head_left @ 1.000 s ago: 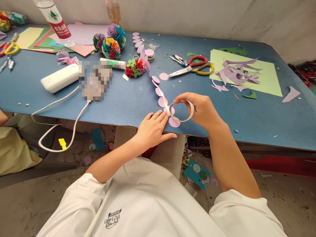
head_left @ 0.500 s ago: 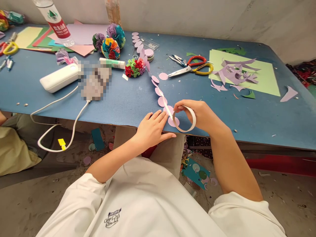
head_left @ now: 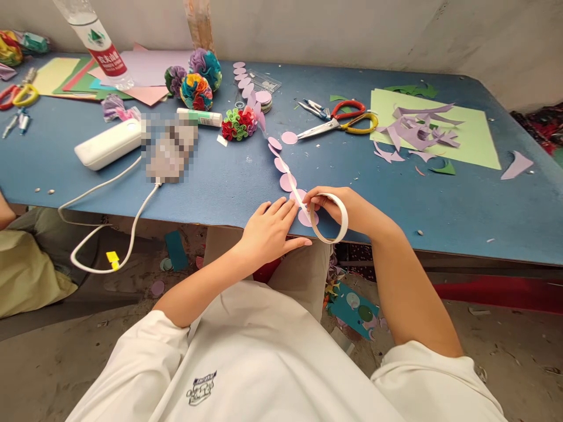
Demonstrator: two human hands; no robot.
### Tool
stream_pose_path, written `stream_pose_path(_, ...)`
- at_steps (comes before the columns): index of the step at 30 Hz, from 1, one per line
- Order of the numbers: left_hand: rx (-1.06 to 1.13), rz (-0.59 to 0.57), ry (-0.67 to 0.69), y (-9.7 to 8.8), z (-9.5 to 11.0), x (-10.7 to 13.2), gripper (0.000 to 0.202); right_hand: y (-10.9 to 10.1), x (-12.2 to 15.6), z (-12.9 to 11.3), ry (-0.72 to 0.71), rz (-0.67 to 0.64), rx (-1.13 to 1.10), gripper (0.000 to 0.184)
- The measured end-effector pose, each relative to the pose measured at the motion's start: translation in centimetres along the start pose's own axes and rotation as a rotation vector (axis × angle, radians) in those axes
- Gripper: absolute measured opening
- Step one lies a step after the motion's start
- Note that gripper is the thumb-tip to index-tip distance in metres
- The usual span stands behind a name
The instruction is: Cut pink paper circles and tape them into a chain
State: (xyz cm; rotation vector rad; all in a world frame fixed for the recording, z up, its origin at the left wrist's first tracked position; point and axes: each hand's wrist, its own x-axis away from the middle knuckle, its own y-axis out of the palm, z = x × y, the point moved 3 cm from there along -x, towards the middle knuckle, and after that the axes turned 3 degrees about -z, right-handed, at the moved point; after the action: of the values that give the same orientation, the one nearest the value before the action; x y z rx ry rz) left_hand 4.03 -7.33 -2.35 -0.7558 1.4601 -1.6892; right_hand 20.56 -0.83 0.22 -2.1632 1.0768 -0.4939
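Note:
A chain of pale purple paper circles [head_left: 288, 182] runs from the back of the blue table toward its front edge. Along the nearer circles lies a narrow white strip of tape [head_left: 292, 186], which leads into the roll of tape [head_left: 342, 218]. My right hand [head_left: 349, 206] grips that roll, fingers bent at its left rim by the last circle. Flat on the table edge, my left hand [head_left: 269, 230] has its fingers stretched out, the tips touching a circle near the end of the chain. One loose purple circle [head_left: 289, 138] lies by the scissors' tips.
Scissors [head_left: 336, 122], pens and a green sheet [head_left: 475, 138] with purple scraps lie to the right. A glue stick [head_left: 200, 117], ruffled paper balls [head_left: 196, 91], a white power bank [head_left: 109, 143] with a cable, and a water bottle [head_left: 103, 53] stand left.
My right hand and the tape roll have shifted slightly, the roll now tipped a little lower. My left hand stays in nearly the same place. The view has moved a little.

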Motion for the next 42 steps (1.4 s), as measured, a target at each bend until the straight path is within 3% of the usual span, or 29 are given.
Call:
stream_pose_path(6, 0.083, -0.001, 0.028, -0.5, -0.3, 0.1, 0.070, 0.7, 0.1, 2.2, 0.044, 0.095, -0.281, 0.022)
stream_pose_path(10, 0.275, 0.034, 0.049, -2.4, -1.3, -0.6, 0.053, 0.9, 0.2, 2.8, 0.028, 0.129, -0.332, 0.028)
stream_pose_path(14, 0.278, 0.090, -0.009, -5.1, -3.3, -4.4, 0.032, 0.7, 0.3, 2.4, 0.038, 0.134, -0.351, 0.029)
stream_pose_path(18, -0.022, -0.006, -0.152, -6.4, -5.8, -10.2, 0.035, 0.6, 0.3, 2.2, 0.055, 0.169, -0.445, 0.029)
stream_pose_path(21, -0.168, -0.115, -0.198, -6.4, -7.1, -13.5, 0.037, 0.7, 0.3, 2.3, 0.063, 0.184, -0.519, 0.030)
stream_pose_path(24, -0.189, -0.180, -0.212, -6.4, -7.6, -15.0, 0.032, 0.6, 0.3, 2.2, 0.068, 0.198, -0.543, 0.031)
stream_pose_path(32, -0.217, -0.117, -0.161, -6.5, -7.8, -16.1, 0.037, 0.4, 0.2, 2.2, 0.056, 0.243, -0.626, 0.035)
stream_pose_path(42, -0.130, -0.142, -0.044, -4.6, -8.9, -17.8, 0.030, -0.9, -2.5, 1.4, 0.048, 0.232, -0.738, 0.041)
